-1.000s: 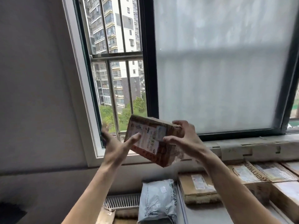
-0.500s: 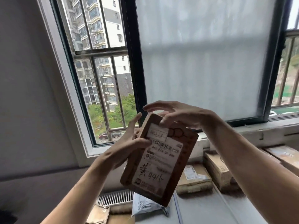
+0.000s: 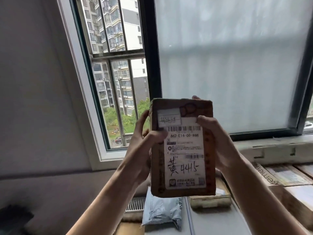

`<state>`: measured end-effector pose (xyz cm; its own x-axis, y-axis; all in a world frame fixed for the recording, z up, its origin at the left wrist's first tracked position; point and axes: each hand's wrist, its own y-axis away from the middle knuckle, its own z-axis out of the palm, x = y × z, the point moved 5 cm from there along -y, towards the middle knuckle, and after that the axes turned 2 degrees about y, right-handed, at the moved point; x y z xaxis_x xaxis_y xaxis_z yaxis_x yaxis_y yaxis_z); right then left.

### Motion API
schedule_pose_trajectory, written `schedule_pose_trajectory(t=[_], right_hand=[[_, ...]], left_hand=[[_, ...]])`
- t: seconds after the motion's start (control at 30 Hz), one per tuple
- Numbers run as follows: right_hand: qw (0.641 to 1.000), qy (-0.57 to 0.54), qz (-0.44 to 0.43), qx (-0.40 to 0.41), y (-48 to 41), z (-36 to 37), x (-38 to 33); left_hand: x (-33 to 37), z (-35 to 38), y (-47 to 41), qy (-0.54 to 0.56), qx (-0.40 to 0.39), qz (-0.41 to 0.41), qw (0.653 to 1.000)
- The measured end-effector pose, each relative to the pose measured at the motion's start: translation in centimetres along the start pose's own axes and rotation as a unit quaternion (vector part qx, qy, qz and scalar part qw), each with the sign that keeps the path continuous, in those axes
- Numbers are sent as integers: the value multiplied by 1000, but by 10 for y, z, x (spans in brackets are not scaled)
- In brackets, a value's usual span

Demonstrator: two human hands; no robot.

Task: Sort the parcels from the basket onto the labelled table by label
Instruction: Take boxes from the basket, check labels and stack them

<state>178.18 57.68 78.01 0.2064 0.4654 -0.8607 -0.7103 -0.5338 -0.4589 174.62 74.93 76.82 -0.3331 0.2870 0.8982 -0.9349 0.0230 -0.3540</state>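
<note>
While your left hand [image 3: 142,146] and right hand [image 3: 215,141] gripped the parcel [image 3: 183,146] upright, its label faced you.

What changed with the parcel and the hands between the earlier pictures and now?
The brown parcel turned from tilted to upright, label facing the camera. The left hand, open a second ago, now grips its left edge; the right hand still holds the right. The grey bag stays below.
</note>
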Motion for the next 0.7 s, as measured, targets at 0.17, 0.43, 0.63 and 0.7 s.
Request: schedule_pose_trajectory(t=[0.17,0.43,0.63,0.7], right_hand=[[999,15,-19,27,2,-11,-11],[999,-10,-4,43,31,-32,-25],[993,-6,65,100,72,-66,6],[990,-8,84,110,93,-74,25]], left_hand=[[1,16,7,19,-16,11,1000],[-16,53,11,37,-26,3,999],[-65,70,24,68,-31,-52,996],[-93,72,32,70,-30,-88,993]])
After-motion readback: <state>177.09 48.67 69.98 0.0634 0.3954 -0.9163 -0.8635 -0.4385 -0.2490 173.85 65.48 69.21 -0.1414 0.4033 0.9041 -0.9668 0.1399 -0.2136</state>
